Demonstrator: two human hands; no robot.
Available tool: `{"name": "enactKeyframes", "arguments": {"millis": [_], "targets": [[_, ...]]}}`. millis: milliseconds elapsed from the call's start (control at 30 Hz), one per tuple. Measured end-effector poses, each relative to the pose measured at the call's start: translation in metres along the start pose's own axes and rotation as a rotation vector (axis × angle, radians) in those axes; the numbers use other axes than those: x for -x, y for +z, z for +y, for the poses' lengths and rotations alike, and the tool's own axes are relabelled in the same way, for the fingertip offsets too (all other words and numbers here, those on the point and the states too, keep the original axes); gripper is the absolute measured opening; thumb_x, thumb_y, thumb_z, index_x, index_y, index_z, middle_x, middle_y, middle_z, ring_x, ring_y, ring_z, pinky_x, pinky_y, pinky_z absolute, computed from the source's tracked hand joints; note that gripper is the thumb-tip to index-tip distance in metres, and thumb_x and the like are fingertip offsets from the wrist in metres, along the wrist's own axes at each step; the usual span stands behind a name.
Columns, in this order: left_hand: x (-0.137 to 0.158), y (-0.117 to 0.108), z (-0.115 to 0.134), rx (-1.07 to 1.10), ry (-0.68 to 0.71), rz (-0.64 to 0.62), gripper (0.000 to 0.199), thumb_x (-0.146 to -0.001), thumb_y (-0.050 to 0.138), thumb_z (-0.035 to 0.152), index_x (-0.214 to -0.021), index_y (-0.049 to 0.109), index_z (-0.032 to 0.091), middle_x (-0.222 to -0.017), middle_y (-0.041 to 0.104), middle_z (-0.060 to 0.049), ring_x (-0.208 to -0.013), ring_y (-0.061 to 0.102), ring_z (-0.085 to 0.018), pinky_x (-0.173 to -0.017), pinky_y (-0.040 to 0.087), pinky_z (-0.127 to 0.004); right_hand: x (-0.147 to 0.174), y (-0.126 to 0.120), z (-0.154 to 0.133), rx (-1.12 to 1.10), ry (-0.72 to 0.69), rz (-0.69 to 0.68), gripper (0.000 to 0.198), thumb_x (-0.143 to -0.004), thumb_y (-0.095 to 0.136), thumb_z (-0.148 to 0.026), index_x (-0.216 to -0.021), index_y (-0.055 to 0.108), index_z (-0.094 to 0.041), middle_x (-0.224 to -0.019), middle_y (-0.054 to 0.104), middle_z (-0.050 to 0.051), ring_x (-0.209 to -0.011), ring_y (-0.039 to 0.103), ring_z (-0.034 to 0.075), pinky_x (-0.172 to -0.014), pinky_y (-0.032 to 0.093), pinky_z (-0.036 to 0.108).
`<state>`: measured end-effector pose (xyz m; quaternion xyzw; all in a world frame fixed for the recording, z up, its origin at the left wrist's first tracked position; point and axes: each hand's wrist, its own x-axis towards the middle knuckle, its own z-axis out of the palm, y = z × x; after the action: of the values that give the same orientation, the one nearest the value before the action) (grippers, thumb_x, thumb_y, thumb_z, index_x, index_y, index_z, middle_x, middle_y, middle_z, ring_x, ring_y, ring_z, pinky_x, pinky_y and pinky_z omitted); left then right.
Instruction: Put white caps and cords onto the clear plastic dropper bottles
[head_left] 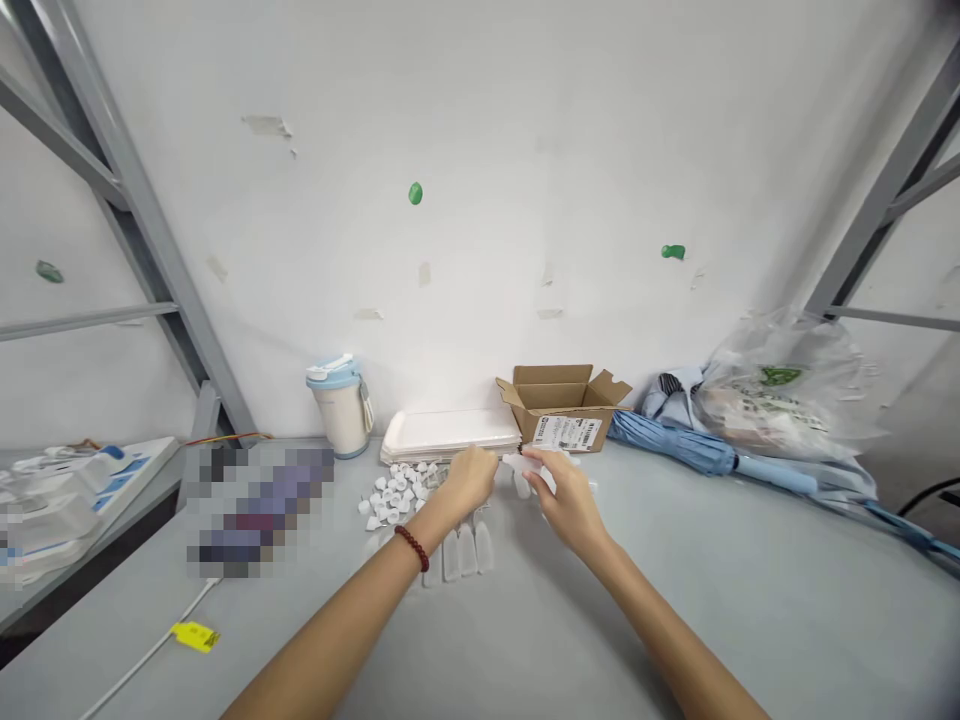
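My right hand (564,492) pinches a small translucent squeeze bottle (517,461), whose narrow tip points left. Just left of it, my left hand (471,480), with a dark red bead bracelet at the wrist, is closed. Its fingertips are turned away, so whatever they hold is hidden. A pile of small white caps (394,497) lies to the left of my left hand. Several similar translucent bottles (466,550) lie side by side below that hand, partly covered by my forearm. More translucent bottles lie under and beside my right hand, mostly hidden.
Behind the hands are a stack of white trays (450,430) and an open cardboard box (566,405). A tumbler (343,410) stands at back left, near a pixelated object (259,515) with a cable. A folded blue umbrella (675,445) and a plastic bag (780,400) lie right.
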<state>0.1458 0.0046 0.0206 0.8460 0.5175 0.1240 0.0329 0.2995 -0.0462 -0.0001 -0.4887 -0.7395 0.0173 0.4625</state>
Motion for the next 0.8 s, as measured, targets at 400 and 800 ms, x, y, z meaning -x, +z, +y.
{"name": "enactKeyframes", "arguments": {"millis": [400, 800], "targets": [[0.026, -0.03, -0.037, 0.394, -0.075, 0.281, 0.021, -0.084, 0.051, 0.026, -0.087, 0.069, 0.018, -0.094, 0.072, -0.003, -0.087, 0.061, -0.017, -0.077, 0.046, -0.026, 0.001, 0.001, -0.004, -0.016, 0.04, -0.033, 0.023, -0.083, 0.05, -0.023, -0.102, 0.063, -0.019, -0.1, 0.069, 0.01, -0.093, 0.061, 0.026, -0.081, 0.048, 0.041], [0.08, -0.018, -0.021, 0.601, 0.023, 0.33, 0.012, -0.078, 0.055, 0.017, -0.073, 0.065, 0.021, -0.081, 0.07, -0.001, -0.084, 0.058, -0.019, -0.073, 0.045, -0.03, 0.007, 0.004, -0.034, -0.281, 0.202, -0.233, 0.024, -0.084, 0.051, -0.032, -0.1, 0.062, -0.018, -0.099, 0.068, 0.007, -0.08, 0.061, 0.019, -0.071, 0.048, 0.033]]}}
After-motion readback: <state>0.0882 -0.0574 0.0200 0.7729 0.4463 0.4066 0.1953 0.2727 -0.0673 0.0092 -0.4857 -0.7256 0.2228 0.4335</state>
